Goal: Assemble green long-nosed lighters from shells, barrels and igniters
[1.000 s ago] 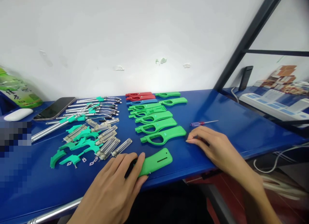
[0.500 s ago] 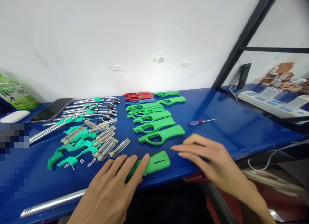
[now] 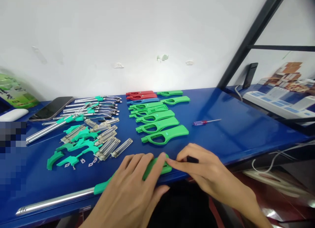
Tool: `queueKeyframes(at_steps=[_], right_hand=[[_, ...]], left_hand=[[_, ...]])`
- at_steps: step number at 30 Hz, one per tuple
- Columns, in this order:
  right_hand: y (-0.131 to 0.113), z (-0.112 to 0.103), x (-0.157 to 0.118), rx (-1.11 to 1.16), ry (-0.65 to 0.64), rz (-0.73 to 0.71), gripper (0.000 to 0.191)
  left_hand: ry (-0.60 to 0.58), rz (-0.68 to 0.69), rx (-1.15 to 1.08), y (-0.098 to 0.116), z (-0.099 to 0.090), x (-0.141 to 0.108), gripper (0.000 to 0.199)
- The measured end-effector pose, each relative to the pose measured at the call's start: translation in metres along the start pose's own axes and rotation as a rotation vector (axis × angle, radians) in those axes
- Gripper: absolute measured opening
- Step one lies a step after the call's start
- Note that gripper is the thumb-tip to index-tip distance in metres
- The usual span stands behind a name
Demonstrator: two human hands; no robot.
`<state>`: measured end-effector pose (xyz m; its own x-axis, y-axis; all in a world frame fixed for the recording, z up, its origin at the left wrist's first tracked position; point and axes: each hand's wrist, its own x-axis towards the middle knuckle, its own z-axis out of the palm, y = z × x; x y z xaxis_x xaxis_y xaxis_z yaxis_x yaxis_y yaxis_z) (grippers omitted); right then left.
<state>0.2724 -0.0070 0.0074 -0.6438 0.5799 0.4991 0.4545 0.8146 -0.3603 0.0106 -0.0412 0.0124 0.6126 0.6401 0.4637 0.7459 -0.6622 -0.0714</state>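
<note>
Near the table's front edge lies a long-nosed gas lighter with a green handle [image 3: 167,169] and a silver tube [image 3: 59,199] pointing left. My left hand [image 3: 130,185] is laid over the handle, its fingers curled onto it and hiding most of the middle. At the handle's right end my right hand [image 3: 204,164] pinches with thumb and forefinger; the exact contact is partly hidden. Just beyond lies a row of green handle shells [image 3: 169,134]. Clear fuel tanks [image 3: 122,147] and teal trigger parts [image 3: 86,146] are heaped beyond my left hand.
Silver tubes with wires [image 3: 91,105] lie at the back left beside a phone [image 3: 52,108] and a green bottle [image 3: 18,93]. Red shells [image 3: 140,96] are near the wall. A purple-handled screwdriver [image 3: 200,123] lies right. A black frame [image 3: 248,41] rises at the right.
My right hand has moved left and down, from apart to the handle's end. My left hand has shifted right along the handle, baring the green collar by the tube.
</note>
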Motion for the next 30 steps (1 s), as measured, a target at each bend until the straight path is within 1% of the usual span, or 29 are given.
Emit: queueKeyframes(at_steps=[3,6,12,16,18,21,26,30], right_hand=[[0.000,0.002,-0.001,-0.011,-0.001,0.000,0.056],[0.000,0.004,0.000,-0.011,0.001,0.005,0.056],[0.001,0.008,-0.001,-0.018,0.075,-0.018,0.047],[0.003,0.009,-0.004,-0.019,0.092,-0.050,0.044],[0.003,0.008,-0.004,0.002,0.087,-0.047,0.041],[0.002,0.008,-0.004,0.007,0.091,-0.056,0.038],[-0.001,0.008,-0.002,-0.036,0.084,-0.069,0.039],[-0.003,0.007,-0.002,-0.041,0.078,-0.079,0.037]], left_hand=[[0.002,0.029,-0.006,0.004,0.002,0.009,0.042],[0.007,0.030,-0.065,0.001,0.002,0.010,0.041],[0.009,-0.076,-0.275,-0.002,0.002,0.005,0.041],[0.049,-0.160,-0.304,0.000,0.005,0.006,0.040],[0.048,-0.167,-0.307,0.000,0.006,0.006,0.041],[0.011,-0.122,-0.274,-0.001,0.005,0.007,0.045],[-0.028,0.016,-0.160,-0.006,0.004,0.006,0.046],[-0.079,0.057,-0.153,-0.011,0.002,0.005,0.049]])
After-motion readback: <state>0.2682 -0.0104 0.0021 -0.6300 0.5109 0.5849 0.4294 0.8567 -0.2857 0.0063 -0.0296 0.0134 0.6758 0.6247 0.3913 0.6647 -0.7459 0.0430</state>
